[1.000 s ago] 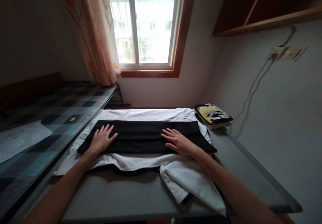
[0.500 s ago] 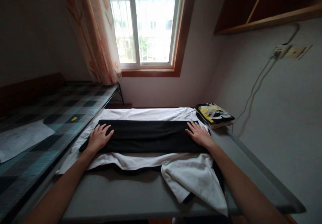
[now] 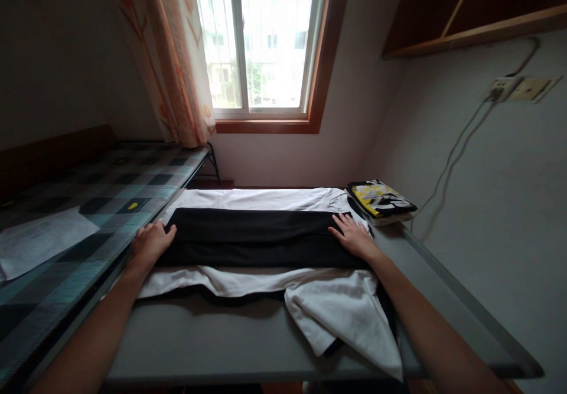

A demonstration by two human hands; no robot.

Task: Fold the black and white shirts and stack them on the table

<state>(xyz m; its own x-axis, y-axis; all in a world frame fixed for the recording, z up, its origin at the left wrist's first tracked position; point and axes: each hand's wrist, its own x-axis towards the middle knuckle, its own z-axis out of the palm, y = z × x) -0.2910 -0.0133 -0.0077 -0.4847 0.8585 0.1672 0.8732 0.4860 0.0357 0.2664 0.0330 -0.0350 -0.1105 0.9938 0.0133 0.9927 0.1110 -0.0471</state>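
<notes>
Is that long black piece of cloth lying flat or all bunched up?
Flat: the long black piece of cloth stretches across the white cloth with only slight creases. The left hand and right hand are at its ends.

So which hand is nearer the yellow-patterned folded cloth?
The right hand, on the right end of the black fabric; the left hand is at its left end, by the checked mattress.

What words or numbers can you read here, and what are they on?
None can be read.
Paper on the mattress: faint print, too blurred.
Yellow mark on the mattress: too small to tell any letters.
Folded patterned cloth: bold print, no readable letters.
Black cloth: no writing visible.
</notes>
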